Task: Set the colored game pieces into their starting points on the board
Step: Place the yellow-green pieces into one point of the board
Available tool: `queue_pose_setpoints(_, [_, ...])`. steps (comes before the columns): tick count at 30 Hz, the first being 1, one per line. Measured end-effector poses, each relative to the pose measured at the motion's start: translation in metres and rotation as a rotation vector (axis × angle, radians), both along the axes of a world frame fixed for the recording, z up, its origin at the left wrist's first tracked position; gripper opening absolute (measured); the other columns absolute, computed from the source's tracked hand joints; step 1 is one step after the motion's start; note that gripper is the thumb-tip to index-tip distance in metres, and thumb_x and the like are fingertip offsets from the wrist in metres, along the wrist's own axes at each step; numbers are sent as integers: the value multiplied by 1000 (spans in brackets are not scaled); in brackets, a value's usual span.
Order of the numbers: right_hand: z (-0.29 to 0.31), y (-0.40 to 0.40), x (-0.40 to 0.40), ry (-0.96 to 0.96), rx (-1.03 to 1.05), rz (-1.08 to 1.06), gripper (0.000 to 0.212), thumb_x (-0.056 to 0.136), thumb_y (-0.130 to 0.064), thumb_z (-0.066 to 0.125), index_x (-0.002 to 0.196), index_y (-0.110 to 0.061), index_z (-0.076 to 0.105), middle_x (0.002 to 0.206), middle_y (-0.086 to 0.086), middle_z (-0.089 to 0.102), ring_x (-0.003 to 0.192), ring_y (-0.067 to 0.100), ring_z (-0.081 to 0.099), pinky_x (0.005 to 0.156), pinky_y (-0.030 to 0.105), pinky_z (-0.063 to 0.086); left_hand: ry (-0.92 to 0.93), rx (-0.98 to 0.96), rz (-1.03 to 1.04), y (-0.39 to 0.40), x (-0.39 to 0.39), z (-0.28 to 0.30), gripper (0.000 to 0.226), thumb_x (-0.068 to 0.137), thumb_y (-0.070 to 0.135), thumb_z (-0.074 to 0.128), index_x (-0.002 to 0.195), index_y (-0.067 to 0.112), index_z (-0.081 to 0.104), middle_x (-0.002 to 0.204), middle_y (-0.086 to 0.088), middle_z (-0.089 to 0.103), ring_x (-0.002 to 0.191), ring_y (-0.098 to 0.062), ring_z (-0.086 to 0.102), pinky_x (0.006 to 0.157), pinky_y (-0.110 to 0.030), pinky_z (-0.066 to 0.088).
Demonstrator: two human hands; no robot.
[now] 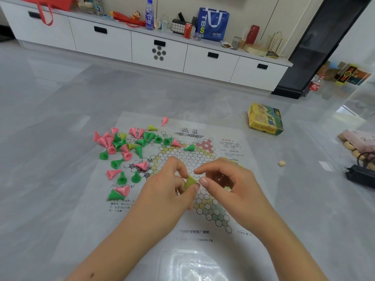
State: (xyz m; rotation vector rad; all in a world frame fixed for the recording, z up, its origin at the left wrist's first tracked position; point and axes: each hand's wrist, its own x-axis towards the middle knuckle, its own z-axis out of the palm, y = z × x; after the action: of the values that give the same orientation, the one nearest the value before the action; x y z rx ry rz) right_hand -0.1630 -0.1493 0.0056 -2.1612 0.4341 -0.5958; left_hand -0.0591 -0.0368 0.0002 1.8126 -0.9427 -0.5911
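Pinching a yellow-green cone piece (190, 181) between thumb and fingers, left hand (170, 187) sits over the middle of the board (203, 199); right hand (227, 179) just beside it, fingers curled, thumb tip touching the same piece; can't tell if it holds anything else; loose pink and green pieces (121, 151) piled at board's far-left corner; yellow box (265, 121) on floor beyond board's far-right corner.

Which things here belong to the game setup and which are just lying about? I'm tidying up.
Job: board; loose pieces; yellow piece pinched in left hand; right hand.
Lying about: game box; bead; cola bottle; blue bag.
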Motion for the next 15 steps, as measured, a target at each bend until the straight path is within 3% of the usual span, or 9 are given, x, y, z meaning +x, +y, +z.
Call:
queue_pose_setpoints(3, [1, 0, -1, -31, -80, 72, 18, 79, -25, 58, 90, -35, 68, 86, -12, 62, 74, 8, 57, 62, 13, 43, 163, 9, 50, 0, 4, 2, 11, 91, 22, 48, 80, 22, 46, 51, 3, 65, 37, -1, 43, 39, -10, 36])
queue_pose_setpoints(6, [-2, 3, 0, -26, -93, 120, 20, 81, -21, 58, 95, -30, 69, 86, -10, 63, 76, 8, 58, 63, 13, 44, 191, 54, -5, 0, 6, 2, 19, 92, 18, 46, 73, 19, 46, 51, 1, 65, 40, -3, 44, 44, -14, 38])
queue_pose_setpoints(11, [-3, 4, 2, -4, -155, 104, 20, 82, -24, 56, 97, -28, 68, 82, -14, 62, 76, 7, 58, 63, 14, 45, 114, 89, -24, 0, 5, -5, 20, 91, 26, 47, 72, 19, 51, 57, 1, 67, 46, -3, 53, 57, -28, 49])
queue_pose_setpoints(15, [-4, 6, 4, 12, -208, 107, 16, 81, -27, 57, 95, -32, 64, 83, -17, 60, 80, 4, 57, 63, 15, 46, -41, 105, -59, 3, 7, -6, 17, 89, 21, 47, 73, 24, 49, 61, 0, 67, 52, -4, 59, 55, -25, 48])
